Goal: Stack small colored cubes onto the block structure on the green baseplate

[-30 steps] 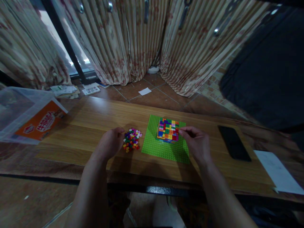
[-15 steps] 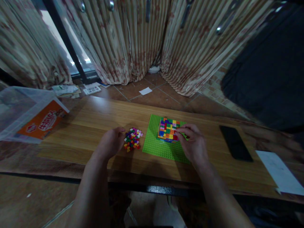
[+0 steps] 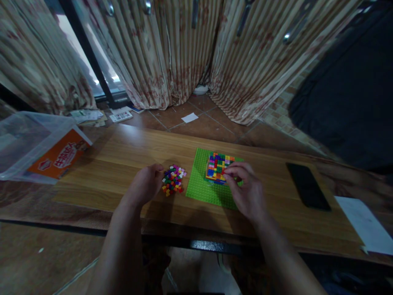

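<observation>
A block built of many-coloured toy bricks (image 3: pixel 215 167) stands on a green studded baseplate (image 3: pixel 199 188). My right hand (image 3: pixel 247 188) is over the block's right side, thumb and forefinger pinched at its top. A small red brick (image 3: pixel 223 172) shows at those fingertips. Left of the baseplate lies a loose pile of small coloured bricks (image 3: pixel 173 180). Beside the pile's left edge is my left hand (image 3: pixel 147 183), its fingers curled closed. What they hold, if anything, is hidden.
A clear plastic bin (image 3: pixel 39 123) with an orange label stands at the table's left end. On the right lie a black phone (image 3: pixel 308 186) and a white sheet of paper (image 3: pixel 365 223). The wooden table's (image 3: pixel 107 176) front edge is close to me.
My right fingertips have shifted slightly left over the top of the brick block. The left hand stays beside the pile. The whole view has moved a little.
</observation>
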A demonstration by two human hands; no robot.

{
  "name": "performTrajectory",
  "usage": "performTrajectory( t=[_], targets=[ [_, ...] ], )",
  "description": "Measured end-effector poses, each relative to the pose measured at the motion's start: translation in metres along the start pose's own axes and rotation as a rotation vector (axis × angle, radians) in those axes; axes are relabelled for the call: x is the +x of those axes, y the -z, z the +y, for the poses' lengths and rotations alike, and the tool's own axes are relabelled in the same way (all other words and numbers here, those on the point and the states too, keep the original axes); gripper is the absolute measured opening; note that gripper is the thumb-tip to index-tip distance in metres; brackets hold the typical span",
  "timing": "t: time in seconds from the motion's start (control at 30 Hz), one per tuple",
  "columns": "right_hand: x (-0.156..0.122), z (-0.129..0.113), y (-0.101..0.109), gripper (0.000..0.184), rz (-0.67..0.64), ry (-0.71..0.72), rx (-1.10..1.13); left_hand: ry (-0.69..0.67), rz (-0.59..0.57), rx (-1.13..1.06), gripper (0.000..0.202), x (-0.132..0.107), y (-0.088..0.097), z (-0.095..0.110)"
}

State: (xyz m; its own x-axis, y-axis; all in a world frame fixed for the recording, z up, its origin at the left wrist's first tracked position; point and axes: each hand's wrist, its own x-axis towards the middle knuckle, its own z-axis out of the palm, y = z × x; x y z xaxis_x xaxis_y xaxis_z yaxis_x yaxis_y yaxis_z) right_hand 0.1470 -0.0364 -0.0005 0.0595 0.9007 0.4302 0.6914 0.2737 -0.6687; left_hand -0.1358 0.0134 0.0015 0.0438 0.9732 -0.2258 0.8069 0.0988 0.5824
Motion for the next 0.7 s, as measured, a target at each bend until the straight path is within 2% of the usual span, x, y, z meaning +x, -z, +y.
performTrajectory(
  t=[0.23, 0.53, 0.7],
  targets=[
    [0.002, -0.004, -0.017, 0.013, 0.028, 0.026, -0.061, -0.014, 0.002, 0.023, 0.022, -0.001, 0.001, 0.004],
    [0.0, 0.002, -0.019, 0.011, 0.069, 0.005, 0.003, -0.022, -0.006, 0.034, 0.023, -0.003, 0.002, 0.005],
    [-0.002, 0.003, -0.018, 0.016, 0.074, 0.086, -0.059, -0.032, 0.01, 0.032, 0.023, -0.002, 0.001, 0.002]
  ],
)
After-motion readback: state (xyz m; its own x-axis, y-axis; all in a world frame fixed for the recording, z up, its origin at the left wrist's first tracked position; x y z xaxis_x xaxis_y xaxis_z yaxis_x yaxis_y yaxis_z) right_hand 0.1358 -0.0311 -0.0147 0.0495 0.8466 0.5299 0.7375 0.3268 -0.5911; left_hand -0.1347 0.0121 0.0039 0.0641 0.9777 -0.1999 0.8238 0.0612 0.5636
